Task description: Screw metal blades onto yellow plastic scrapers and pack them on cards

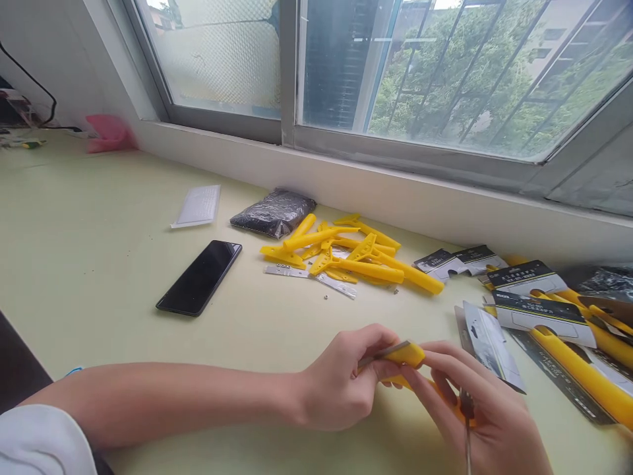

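My left hand [349, 379] is closed round the head of a yellow plastic scraper [413, 356], its thumb pressing a thin metal blade [382, 353] against it. My right hand [487, 402] meets the scraper from the other side, thumb and forefinger at the head's end. Tucked in the right hand's curled fingers is a screwdriver [467, 439], its metal shaft pointing down. Most of the scraper's handle is hidden behind the fingers. Beyond my hands lies a pile of yellow scraper parts [363, 264], with metal blades [287, 271] and a small nut [326, 297] beside it.
Packaged yellow scrapers [578, 363] with black-and-white cards lie at the right. A black phone [200, 277], a white packet [198, 206] and a bag of dark pieces [274, 211] lie at the left and back. A window sill [346, 181] bounds the table.
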Action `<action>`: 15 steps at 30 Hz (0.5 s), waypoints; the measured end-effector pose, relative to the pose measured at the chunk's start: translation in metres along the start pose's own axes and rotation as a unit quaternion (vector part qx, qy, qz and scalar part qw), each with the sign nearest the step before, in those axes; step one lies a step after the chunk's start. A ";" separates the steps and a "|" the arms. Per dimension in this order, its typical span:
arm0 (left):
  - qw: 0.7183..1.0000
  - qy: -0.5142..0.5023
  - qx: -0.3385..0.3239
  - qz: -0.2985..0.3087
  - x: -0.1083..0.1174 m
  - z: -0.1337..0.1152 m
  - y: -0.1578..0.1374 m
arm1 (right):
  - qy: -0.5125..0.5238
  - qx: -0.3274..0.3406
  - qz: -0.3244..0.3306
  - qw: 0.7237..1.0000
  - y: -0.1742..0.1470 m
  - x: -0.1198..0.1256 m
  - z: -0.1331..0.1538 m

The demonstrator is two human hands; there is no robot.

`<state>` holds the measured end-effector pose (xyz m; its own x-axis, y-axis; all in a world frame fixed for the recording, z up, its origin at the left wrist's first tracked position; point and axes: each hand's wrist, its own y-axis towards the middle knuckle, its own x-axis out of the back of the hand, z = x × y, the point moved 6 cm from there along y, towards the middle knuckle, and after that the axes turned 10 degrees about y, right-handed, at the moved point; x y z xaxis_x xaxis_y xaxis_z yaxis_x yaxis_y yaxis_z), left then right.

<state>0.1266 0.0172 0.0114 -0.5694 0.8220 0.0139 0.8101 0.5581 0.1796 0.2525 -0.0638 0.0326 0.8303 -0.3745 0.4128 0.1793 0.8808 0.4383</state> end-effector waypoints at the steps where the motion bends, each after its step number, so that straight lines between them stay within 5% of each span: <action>1: 1.000 -0.002 0.001 0.000 0.000 0.000 0.000 | 0.000 -0.001 0.001 1.000 0.000 0.000 0.001; 9: 1.000 0.012 0.016 -0.013 0.001 -0.001 0.001 | 0.022 -0.052 0.000 0.998 0.002 -0.001 0.002; 15: 0.998 -0.008 0.051 -0.041 0.005 0.006 0.003 | -0.095 -0.034 -0.044 0.994 0.005 0.008 0.002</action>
<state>0.1273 0.0235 0.0064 -0.6329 0.7742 -0.0118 0.7712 0.6316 0.0795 0.2594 -0.0634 0.0396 0.6966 -0.4926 0.5217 0.2870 0.8577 0.4266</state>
